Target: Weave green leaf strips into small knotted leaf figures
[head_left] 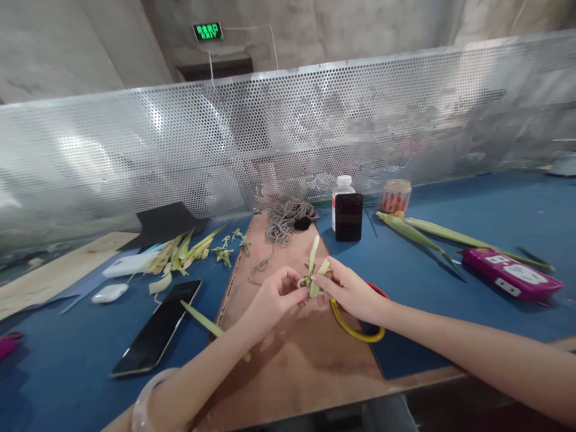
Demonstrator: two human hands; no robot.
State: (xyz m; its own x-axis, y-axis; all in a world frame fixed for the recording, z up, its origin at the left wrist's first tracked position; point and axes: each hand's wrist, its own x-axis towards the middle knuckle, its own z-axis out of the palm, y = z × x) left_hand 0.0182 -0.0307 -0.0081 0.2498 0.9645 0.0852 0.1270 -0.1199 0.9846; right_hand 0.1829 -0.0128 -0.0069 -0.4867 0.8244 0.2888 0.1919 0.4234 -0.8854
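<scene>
Both hands meet over the brown board [288, 372], pinching a small piece of woven leaf strips [314, 270] between them. My left hand [274, 294] grips its left side with thumb and forefinger. On the other side, my right hand [346, 285] holds the piece near a pale, wider strip. One strip end sticks up above the fingers. The inner part of the weave is partly hidden by the fingertips. Below my left forearm lies a loose green leaf strip [202, 318]. A yellow and red ring [355, 333] rests beside my right wrist.
Grey cord [290, 216] is heaped at the board's far end. A black phone [348, 217] leans on a white bottle [344, 182], near a jar [396, 195]. Long leaves [414, 234] and a purple packet [510, 273] lie right; a large phone [157, 330] and leaf scraps [184, 251] left.
</scene>
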